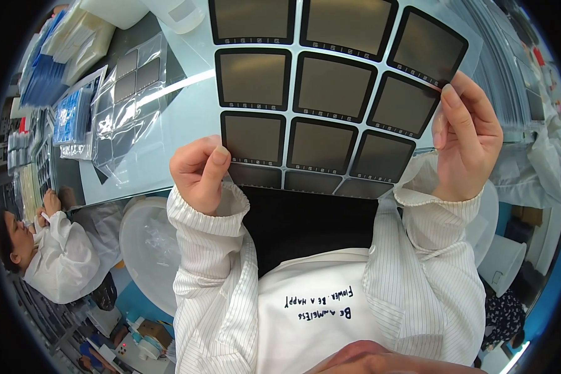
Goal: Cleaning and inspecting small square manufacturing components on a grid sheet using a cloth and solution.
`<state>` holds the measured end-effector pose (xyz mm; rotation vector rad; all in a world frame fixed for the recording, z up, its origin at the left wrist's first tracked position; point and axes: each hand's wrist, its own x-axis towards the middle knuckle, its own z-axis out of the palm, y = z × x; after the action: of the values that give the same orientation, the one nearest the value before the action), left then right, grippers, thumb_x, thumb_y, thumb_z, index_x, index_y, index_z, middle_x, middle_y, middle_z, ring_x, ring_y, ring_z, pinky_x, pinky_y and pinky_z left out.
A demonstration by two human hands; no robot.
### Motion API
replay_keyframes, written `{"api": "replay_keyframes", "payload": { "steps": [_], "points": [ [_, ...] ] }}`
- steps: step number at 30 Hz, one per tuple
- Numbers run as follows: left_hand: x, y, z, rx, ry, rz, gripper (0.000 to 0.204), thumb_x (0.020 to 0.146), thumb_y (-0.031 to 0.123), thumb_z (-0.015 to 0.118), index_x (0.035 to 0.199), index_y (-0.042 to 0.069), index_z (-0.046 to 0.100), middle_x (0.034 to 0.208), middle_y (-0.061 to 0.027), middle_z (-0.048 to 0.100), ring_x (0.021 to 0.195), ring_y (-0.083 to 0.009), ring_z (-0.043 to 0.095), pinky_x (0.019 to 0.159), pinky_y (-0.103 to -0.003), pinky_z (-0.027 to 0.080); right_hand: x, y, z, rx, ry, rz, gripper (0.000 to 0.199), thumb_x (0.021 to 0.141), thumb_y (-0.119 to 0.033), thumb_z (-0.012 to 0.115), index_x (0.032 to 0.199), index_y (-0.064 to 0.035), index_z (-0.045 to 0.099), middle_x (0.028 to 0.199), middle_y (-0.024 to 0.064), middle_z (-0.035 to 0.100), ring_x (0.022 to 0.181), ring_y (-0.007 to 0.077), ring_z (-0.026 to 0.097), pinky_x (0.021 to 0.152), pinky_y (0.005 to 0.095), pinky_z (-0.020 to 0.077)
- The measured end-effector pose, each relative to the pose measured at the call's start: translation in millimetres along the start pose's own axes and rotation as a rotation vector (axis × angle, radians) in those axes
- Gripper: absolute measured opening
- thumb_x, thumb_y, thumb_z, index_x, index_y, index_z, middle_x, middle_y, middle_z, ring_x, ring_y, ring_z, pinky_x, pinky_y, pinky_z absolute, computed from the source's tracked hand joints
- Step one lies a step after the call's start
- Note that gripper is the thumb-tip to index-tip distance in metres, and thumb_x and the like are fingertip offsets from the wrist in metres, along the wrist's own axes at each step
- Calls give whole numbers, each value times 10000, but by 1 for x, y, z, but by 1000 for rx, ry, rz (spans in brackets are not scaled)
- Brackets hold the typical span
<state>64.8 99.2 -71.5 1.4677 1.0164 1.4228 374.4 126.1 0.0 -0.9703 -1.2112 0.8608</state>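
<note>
Both hands, left (199, 174) and right (464, 137), pinch a sheet of dark square panels (318, 93).

People in white striped work coats (212, 280) are working at a long pale table (187, 112) piled with clear plastic bags (128, 106), like a factory.

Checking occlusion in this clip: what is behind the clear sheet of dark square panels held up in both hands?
Behind the clear sheet of dark square panels, a pale worktop shows through its clear margins; the panels hide the rest.
</note>
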Motion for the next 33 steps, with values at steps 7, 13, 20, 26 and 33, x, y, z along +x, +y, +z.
{"api": "replay_keyframes", "payload": {
  "steps": [7, 13, 20, 26, 33],
  "points": [
    [2, 3, 0, -46, -53, -32, 226, 904, 98, 607, 723, -35, 580, 604, 3, 506, 540, -64, 392, 498, -221, 288, -1, 7, -6, 6, 27, 2, 249, 861, -51, 654, 1101, 13, 664, 884, 103, 698, 454, 82, 523, 411, 170, 379],
    [3, 7, -1, -50, -86, 6, 206, 899, 70, 601, 728, -42, 584, 608, -7, 515, 540, -69, 401, 491, -225, 293, 0, 11, -8, 27, 23, 2, 261, 871, -49, 639, 1124, 12, 654, 937, 117, 701, 456, 81, 529, 414, 161, 387],
    [4, 5, 0, -50, -86, -13, 200, 884, 57, 610, 714, -43, 578, 606, -12, 515, 533, -77, 401, 485, -233, 294, -1, 12, -2, 67, 77, 57, 270, 874, -21, 620, 1137, 43, 630, 901, 105, 691, 453, 62, 491, 409, 161, 357],
    [3, 2, -2, -64, -96, 1, 212, 887, 88, 618, 718, -35, 580, 609, -13, 512, 535, -83, 401, 488, -233, 292, 0, 13, 0, 94, 73, 33, 271, 883, -38, 621, 1142, 39, 626, 858, 88, 681, 460, 54, 480, 409, 158, 338],
    [7, 1, 4, -136, -128, 43, 212, 875, 135, 644, 761, -40, 607, 643, -42, 566, 559, -104, 485, 534, -226, 377, 8, 12, -4, 93, 136, 19, 278, 933, -39, 550, 1192, 53, 588, 942, 114, 685, 498, 48, 454, 448, 139, 338]
  ]
}}
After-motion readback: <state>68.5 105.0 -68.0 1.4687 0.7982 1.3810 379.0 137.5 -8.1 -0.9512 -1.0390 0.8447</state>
